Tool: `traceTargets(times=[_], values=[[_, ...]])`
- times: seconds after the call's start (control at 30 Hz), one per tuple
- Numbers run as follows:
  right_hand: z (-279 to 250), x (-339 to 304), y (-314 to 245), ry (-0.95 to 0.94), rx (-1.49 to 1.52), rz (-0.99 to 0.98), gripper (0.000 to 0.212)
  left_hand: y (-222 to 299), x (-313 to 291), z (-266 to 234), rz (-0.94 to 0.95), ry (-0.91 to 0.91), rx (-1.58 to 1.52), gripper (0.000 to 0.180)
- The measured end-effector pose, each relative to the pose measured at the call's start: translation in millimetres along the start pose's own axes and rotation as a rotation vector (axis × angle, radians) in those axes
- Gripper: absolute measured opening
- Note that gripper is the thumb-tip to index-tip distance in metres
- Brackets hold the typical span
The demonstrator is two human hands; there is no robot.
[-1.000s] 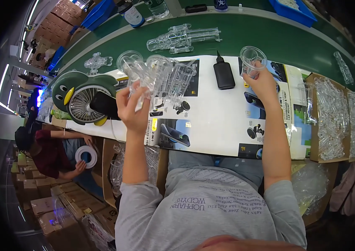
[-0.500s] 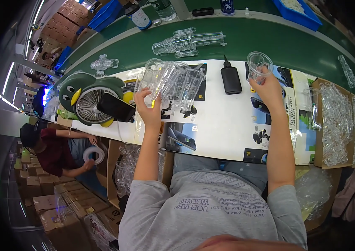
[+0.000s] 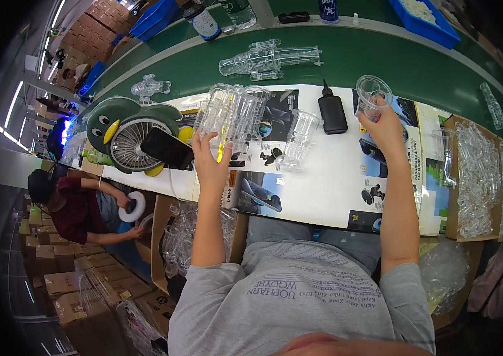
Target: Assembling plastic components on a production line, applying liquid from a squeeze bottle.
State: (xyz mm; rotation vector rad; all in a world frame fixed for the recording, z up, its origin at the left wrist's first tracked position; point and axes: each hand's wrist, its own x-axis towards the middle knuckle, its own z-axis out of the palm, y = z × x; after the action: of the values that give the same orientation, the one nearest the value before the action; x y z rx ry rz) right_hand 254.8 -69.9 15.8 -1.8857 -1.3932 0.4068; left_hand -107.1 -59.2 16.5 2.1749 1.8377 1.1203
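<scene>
My left hand curls its fingers and thumb around the near end of a group of clear plastic tubes lying side by side on the printed sheet. Apart from the group, to its right, lies a single clear tube. My right hand grips a clear plastic cup-shaped piece with a wide round rim; the fingers behind it show through the plastic. Between the hands, beyond the loose tube, a black squeeze bottle with a thin pointed nozzle lies on the sheet.
A penguin-shaped fan with a phone against it stands left. A clear assembled piece lies on the green table. Boxes of clear parts stand right and below left. A co-worker sits at left, holding a white ring.
One clear tube has come away from the group and now lies to its right. The other tubes stand less slanted under my left hand. My right hand keeps its cup-shaped piece.
</scene>
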Motion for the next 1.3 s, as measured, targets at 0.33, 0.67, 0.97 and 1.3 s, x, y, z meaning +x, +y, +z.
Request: traceTargets(times=[0.33, 0.67, 0.97, 1.3], values=[[-3.7, -2.1, -6.6, -0.036, -0.006, 0.019, 0.05, 11.7, -8.4, -14.1, -0.134, -0.05, 0.086, 0.047], [-8.6, -2.3, -10.7, -0.049, -0.022, 0.045, 0.052, 58.4, -20.8, -39.1, -0.132, 0.038, 0.105, 0.052], [-4.0, -2.2, -4.5, -0.028, 0.0, 0.032, 0.047, 106.8, -36.7, 24.0, 0.659, -0.301, 0.036, 0.032], [-2.0, -1.4, -0.6, -0.023, -0.008, 0.019, 0.04, 82.0, -28.4, 48.6, 0.539, -0.256, 0.067, 0.034]])
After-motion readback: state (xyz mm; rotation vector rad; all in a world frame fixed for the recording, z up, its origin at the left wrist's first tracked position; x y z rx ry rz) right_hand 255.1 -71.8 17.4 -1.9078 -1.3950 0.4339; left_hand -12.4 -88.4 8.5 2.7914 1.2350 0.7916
